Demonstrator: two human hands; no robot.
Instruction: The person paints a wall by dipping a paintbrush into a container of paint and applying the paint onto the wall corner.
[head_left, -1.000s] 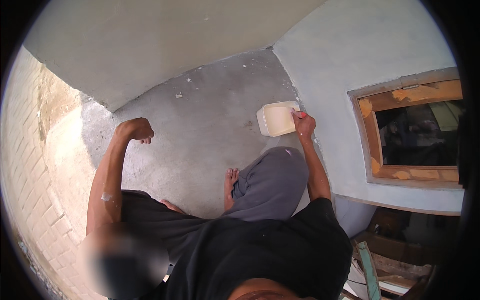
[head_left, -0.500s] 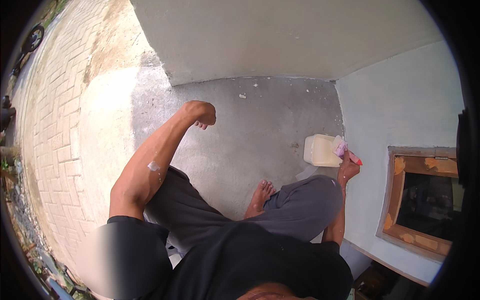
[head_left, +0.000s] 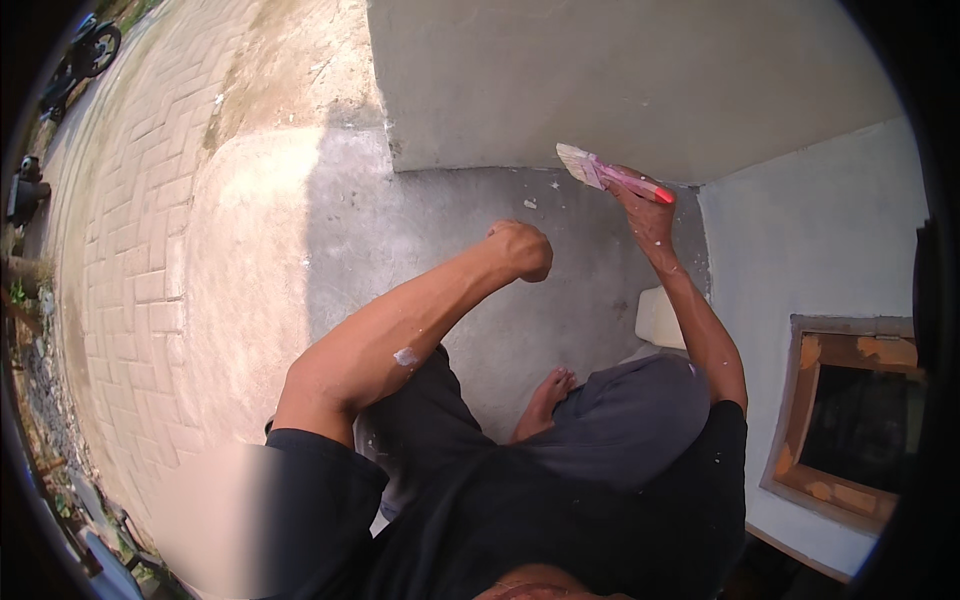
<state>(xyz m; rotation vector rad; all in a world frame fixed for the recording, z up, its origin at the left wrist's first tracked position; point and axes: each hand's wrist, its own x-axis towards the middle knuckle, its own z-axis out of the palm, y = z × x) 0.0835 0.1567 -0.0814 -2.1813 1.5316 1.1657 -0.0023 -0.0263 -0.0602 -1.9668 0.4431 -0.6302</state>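
My right hand [head_left: 645, 210] grips a paintbrush [head_left: 602, 174] by its pink handle, which ends in a red tip. Its pale bristles point up and left, close to the lower part of the far wall. My left hand [head_left: 522, 250] is curled into a fist over the grey floor, and no object shows in it. White paint marks my left forearm. Beside my right forearm stands a cream plastic tub [head_left: 657, 318], partly hidden by the arm and my bent knee.
Ahead rises a grey painted wall [head_left: 620, 80], meeting a pale wall [head_left: 770, 230] on the right. A wooden-framed window [head_left: 860, 400] is set low in that wall. Paint flecks dot the concrete floor [head_left: 400, 230]. Paving [head_left: 130, 260] and a parked motorcycle [head_left: 80, 60] lie left.
My right hand has lifted the paintbrush from the tub, up and left to the far wall. The left fist has moved right. The view has shifted a little.
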